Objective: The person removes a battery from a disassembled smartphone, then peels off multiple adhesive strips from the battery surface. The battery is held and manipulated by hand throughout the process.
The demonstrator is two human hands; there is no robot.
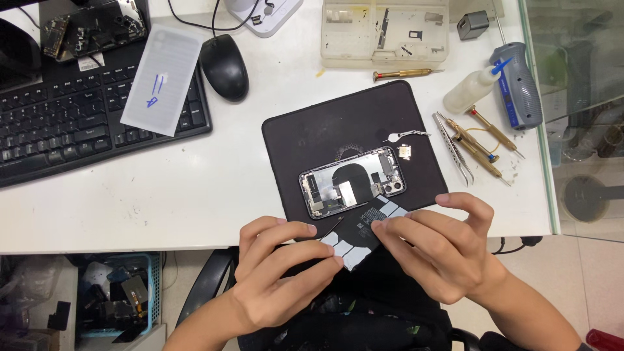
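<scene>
A: What have the hands got?

B: A flat black phone battery (359, 232) with pale adhesive strips, held over the near edge of the black work mat (312, 133), just in front of the opened phone (351, 182). The left hand (276, 283) pinches its near corner between thumb and fingertips; the right hand (435, 250) has fingers pressed on the far end, thumb underneath as far as I can tell, since the fingers hide it

A: How would it handle?

B: Light and thin, I'd judge, fairly stiff but not to be bent or pierced; the strips look tacky and floppy. Best held by the edges, flat, as both hands do now

A: Count the rest for me

B: One battery, one opened phone, one mat. One pair of tweezers (454, 151) right of the mat, with three brass-handled screwdrivers (478, 146) beside it and a fourth (406, 74) above the mat. One squeeze bottle (469, 91), one grey handheld tool (520, 84), one parts tray (383, 32), one mouse (224, 67), one keyboard (65, 123) with a white sheet (162, 78) lying on it
</scene>
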